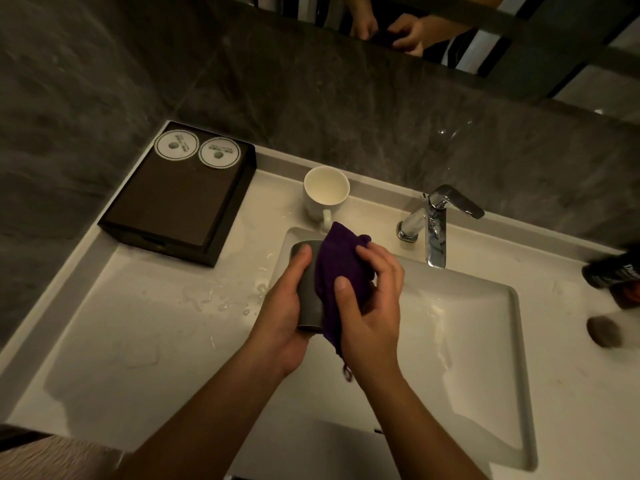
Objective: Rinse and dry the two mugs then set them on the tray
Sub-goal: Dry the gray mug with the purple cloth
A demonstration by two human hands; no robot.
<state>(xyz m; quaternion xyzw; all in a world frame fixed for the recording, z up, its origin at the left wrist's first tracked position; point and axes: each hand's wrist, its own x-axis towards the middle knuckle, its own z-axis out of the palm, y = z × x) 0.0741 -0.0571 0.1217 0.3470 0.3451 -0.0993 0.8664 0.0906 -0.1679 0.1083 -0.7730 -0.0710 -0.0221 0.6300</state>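
My left hand grips a dark grey mug, held over the left end of the sink basin. My right hand presses a purple cloth against the mug's side and rim; the cloth covers much of the mug. A white mug stands upright on the counter behind the basin, its handle toward me. The dark brown tray sits at the back left of the counter with two round white paper coasters on its far end.
A chrome faucet stands behind the basin at the right. Water drops lie on the white counter between tray and basin. A dark bottle and a small dark round object sit at the right edge. A mirror hangs above the grey wall.
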